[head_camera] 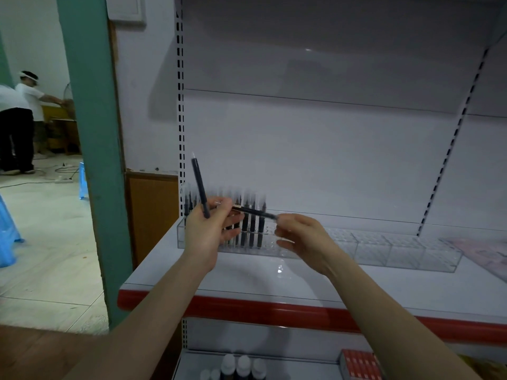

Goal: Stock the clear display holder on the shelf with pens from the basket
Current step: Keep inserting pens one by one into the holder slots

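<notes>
A long clear display holder lies on the white shelf. Several dark pens stand upright in its left end; the sections to the right hold none. My left hand hovers in front of those pens and grips one dark pen that points up and slightly left. A second dark pen lies almost level between my hands: my left fingers hold its left end and my right hand pinches its right end. The basket is out of view.
The shelf has a red front edge and a white back panel. A lower shelf holds small bottles and a red box. A teal pillar stands left; beyond it, people and blue stools.
</notes>
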`<state>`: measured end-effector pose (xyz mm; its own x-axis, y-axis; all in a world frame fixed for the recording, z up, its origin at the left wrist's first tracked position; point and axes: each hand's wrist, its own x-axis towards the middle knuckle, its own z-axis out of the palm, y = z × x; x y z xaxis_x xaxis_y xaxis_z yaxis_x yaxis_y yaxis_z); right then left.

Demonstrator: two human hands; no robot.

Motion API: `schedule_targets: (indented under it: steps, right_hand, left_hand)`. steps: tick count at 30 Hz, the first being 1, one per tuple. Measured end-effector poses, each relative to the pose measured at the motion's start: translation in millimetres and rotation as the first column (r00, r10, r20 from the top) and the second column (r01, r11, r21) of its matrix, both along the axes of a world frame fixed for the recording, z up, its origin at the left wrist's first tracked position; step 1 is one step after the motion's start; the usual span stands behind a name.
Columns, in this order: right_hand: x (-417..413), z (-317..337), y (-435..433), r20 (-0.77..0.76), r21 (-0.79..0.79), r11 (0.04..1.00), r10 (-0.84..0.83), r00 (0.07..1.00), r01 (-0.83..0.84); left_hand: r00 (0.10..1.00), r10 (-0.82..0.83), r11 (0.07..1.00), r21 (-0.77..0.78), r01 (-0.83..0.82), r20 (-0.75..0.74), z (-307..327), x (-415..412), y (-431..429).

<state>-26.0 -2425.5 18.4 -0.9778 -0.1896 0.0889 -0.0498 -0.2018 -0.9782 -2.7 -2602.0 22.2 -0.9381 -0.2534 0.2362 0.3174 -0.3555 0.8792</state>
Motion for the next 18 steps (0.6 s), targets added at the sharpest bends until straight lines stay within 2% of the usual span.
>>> schedule_targets:
  steps: [2, 3, 5, 8, 11, 14, 18]
  right_hand:
    - [-7.1, 5.3, 3.5, 0.084, -0.248, 0.969, 0.005, 0.996, 0.016]
    - [-10.2, 8.4, 4.9, 0.101, -0.325, 0.945, 0.005, 0.995, 0.028]
    - [-15.3, 16.3, 8.0, 0.093, -0.379, 0.921, -0.052, 0.994, 0.084]
    - [-22.8, 25.5, 11.3, -0.035, -0.237, 0.929, -0.299, 0.954, 0.283]
    - [-31.8, 30.7, 11.2, -0.232, -0.045, 0.874, -0.481, 0.846, 0.484]
    - [-41.4, 33.8, 8.1, -0.386, 0.054, 0.832, -0.492, 0.780, 0.551]
    - [-53.7, 35.5, -1.1, -0.473, 0.167, 0.825, -0.413, 0.778, 0.540]
  left_hand:
    - [1.000, -0.019, 0.992, -0.125, 0.021, 0.018, -1.9, 1.0, 3.2]
    - [1.000, -0.019, 0.979, -0.203, 0.023, 0.019, -3.0, 1.3, 5.2]
    - [0.999, -0.027, 0.959, -0.281, 0.030, 0.017, -4.6, 1.4, 8.5]
    - [0.997, -0.063, 0.957, -0.281, 0.073, 0.045, -4.1, 2.6, 7.0]
    - [0.999, -0.027, 0.931, -0.363, 0.035, 0.027, -7.8, 1.5, 1.9]
    - [1.000, 0.014, 0.917, -0.399, -0.014, -0.003, -13.2, 0.1, -1.2]
    - [1.000, 0.006, 0.950, -0.313, -0.006, 0.000, -14.8, -1.3, -7.1]
